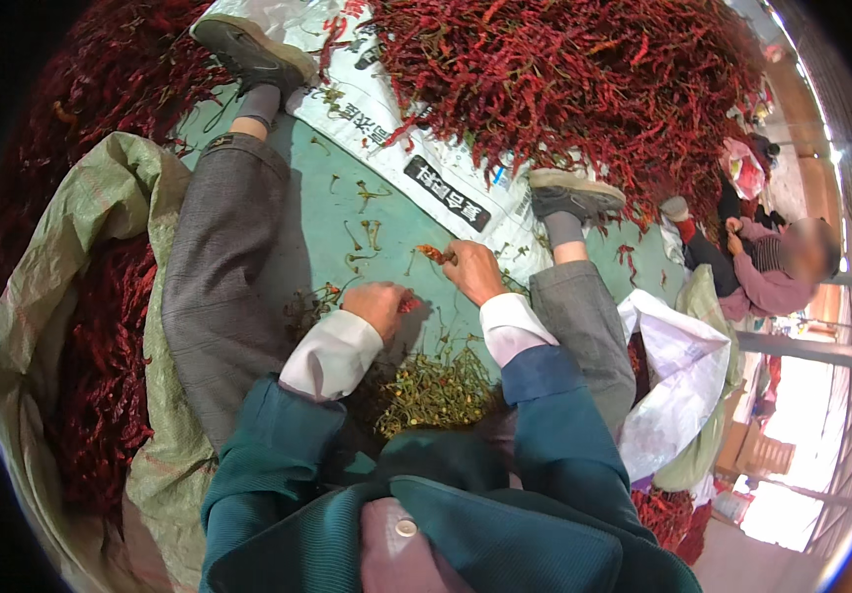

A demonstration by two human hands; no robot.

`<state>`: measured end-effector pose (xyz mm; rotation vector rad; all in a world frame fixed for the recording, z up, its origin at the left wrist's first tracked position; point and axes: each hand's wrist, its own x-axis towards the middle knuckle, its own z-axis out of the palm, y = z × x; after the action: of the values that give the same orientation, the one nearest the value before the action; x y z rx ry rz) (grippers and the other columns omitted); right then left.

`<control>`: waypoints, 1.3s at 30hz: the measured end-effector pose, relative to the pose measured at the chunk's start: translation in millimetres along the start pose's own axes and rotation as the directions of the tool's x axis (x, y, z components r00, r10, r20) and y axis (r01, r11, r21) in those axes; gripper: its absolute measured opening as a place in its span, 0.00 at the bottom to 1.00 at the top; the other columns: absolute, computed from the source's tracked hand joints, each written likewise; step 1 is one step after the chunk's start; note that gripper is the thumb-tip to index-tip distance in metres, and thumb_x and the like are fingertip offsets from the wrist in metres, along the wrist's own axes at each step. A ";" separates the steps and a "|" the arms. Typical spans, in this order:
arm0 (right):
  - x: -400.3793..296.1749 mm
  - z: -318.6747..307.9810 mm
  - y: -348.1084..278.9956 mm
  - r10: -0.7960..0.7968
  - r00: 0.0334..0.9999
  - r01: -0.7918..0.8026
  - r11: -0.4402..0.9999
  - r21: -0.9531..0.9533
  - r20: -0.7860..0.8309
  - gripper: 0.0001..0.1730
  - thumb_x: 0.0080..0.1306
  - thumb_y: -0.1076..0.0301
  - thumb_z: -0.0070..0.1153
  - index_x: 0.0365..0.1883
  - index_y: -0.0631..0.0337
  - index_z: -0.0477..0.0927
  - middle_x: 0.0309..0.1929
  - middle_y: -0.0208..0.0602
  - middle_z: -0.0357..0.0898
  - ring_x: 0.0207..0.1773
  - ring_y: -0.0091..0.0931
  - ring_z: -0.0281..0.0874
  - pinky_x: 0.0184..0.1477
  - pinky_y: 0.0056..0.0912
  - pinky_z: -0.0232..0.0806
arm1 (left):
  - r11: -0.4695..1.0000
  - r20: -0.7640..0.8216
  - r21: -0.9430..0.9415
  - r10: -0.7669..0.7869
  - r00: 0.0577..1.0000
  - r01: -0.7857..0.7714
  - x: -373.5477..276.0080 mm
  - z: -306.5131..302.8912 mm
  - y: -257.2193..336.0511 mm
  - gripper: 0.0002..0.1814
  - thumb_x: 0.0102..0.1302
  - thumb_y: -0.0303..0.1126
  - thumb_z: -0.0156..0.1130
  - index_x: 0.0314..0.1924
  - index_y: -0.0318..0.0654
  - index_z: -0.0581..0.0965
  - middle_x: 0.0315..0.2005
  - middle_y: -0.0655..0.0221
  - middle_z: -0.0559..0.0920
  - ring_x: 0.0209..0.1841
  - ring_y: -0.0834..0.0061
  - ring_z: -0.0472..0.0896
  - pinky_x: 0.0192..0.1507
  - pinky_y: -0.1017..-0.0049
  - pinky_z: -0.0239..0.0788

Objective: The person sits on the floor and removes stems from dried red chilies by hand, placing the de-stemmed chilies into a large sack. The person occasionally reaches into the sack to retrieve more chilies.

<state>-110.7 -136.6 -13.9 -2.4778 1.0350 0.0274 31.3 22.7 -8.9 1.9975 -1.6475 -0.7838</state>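
Note:
Between my spread legs, my left hand (375,307) is closed on a dried red chili pepper (409,303) that pokes out past the fingers. Up and to the right, my right hand (473,270) pinches an orange-red dried chili (433,254) between thumb and fingers. The two hands are apart. Loose chili stems (364,236) lie scattered on the green floor around them. Close to my body sits a pile of greenish stems (437,393) with yellowish bits. Whether either chili still bears its stem is not clear.
A large heap of dried red chilies (567,81) lies ahead on white printed woven sacks (411,170). At the left stands an open green woven sack (163,370) holding red chilies (103,415). A white sack (682,370) is at the right. Another person (774,274) sits beyond the heap.

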 end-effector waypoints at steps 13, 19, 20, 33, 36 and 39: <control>-271.8 -180.6 70.9 0.164 0.745 -0.417 0.871 -0.259 -0.647 0.06 0.55 0.76 0.53 0.32 0.63 0.77 0.28 0.46 0.75 0.31 0.41 0.74 0.36 0.37 0.67 | 0.639 -0.077 -0.749 -0.351 0.933 0.178 29.0 32.1 -20.4 0.08 0.60 0.30 0.61 0.35 0.31 0.78 0.25 0.76 0.77 0.27 0.85 0.69 0.31 0.81 0.62; -269.2 -189.4 71.6 0.267 0.758 -0.429 0.891 -0.147 -0.594 0.13 0.52 0.76 0.53 0.37 0.67 0.79 0.33 0.49 0.79 0.35 0.39 0.78 0.41 0.35 0.68 | 0.508 -0.044 -0.846 -0.369 0.928 0.162 24.8 24.4 -12.2 0.10 0.61 0.33 0.60 0.35 0.31 0.78 0.22 0.78 0.75 0.24 0.88 0.67 0.27 0.83 0.59; -236.9 -185.9 58.5 0.224 0.772 -0.323 0.944 -0.064 -0.595 0.12 0.53 0.75 0.54 0.37 0.66 0.79 0.34 0.46 0.79 0.35 0.37 0.78 0.40 0.32 0.68 | 0.487 -0.064 -0.863 -0.365 0.929 0.132 27.4 26.2 -16.9 0.10 0.61 0.33 0.60 0.35 0.31 0.78 0.22 0.78 0.75 0.24 0.88 0.67 0.27 0.83 0.59; 149.4 -13.9 -84.2 -0.464 0.805 0.465 0.881 -0.093 -0.369 0.10 0.52 0.78 0.52 0.33 0.60 0.79 0.35 0.37 0.77 0.42 0.37 0.74 0.42 0.36 0.68 | 0.283 0.060 -0.936 -0.458 0.887 0.210 30.4 1.8 -0.2 0.09 0.61 0.27 0.59 0.38 0.28 0.78 0.34 0.66 0.81 0.35 0.82 0.75 0.40 0.81 0.66; 157.6 -16.7 -70.2 -0.485 0.865 0.438 0.856 -0.275 -0.133 0.09 0.52 0.77 0.53 0.32 0.60 0.79 0.32 0.36 0.77 0.39 0.36 0.74 0.40 0.35 0.69 | 0.227 0.041 -0.960 -0.467 0.883 0.165 31.4 -4.8 5.0 0.12 0.62 0.26 0.57 0.44 0.29 0.77 0.31 0.71 0.80 0.33 0.85 0.73 0.41 0.83 0.65; 110.6 -26.4 -67.2 -0.468 0.846 0.475 0.879 -0.039 -0.257 0.07 0.53 0.75 0.54 0.32 0.61 0.79 0.31 0.37 0.77 0.35 0.37 0.75 0.37 0.33 0.69 | 0.160 -0.056 -0.986 -0.544 0.838 0.038 33.6 -5.3 4.7 0.16 0.63 0.26 0.56 0.50 0.29 0.74 0.27 0.75 0.77 0.30 0.86 0.70 0.39 0.85 0.63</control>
<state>10.3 -180.3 15.9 -2.6922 0.4791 -0.4739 35.8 -11.3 -6.9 1.2879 -0.1679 -1.0587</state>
